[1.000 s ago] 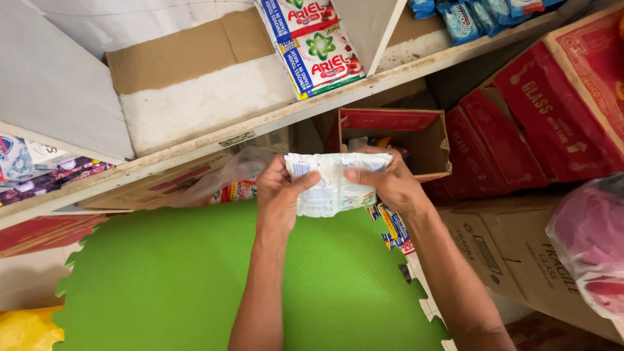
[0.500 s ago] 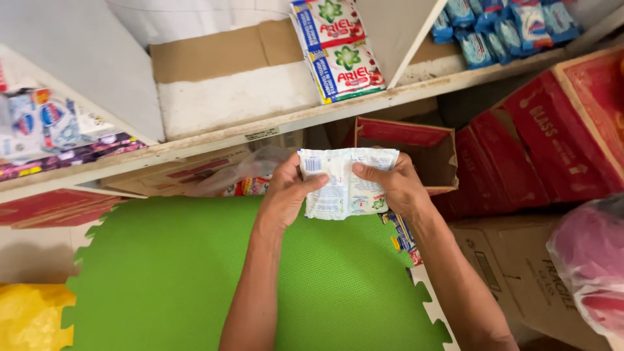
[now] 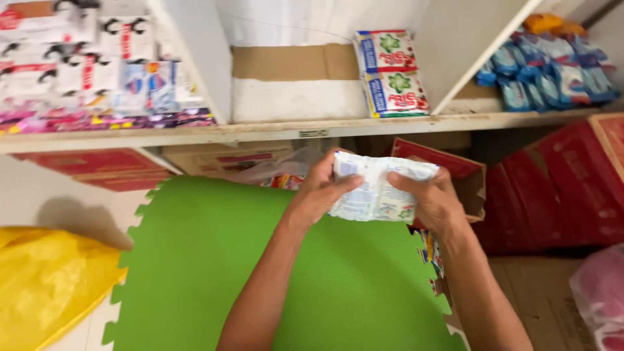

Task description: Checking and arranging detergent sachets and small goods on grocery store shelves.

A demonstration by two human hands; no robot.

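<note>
Head view: both hands grip a white packet bundle (image 3: 379,194) above the green mat (image 3: 214,260).
Its long axis runs left-right, seemingly tilted slightly; left hand (image 3: 318,192) and right hand (image 3: 434,201) fingers pinch its ends.

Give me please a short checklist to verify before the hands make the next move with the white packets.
1. Left hand has a grip on the stack of white packets: ok, fingers wrap its left end.
2. Right hand has a grip on the stack: ok, it clasps the right end.
3. Free room in the middle shelf compartment: ok, bare beside the two detergent packs.
4. Open red carton behind the hands is empty: cannot tell, the stack hides its inside.
5. Green foam mat under the forearms has no loose items: ok.
</note>
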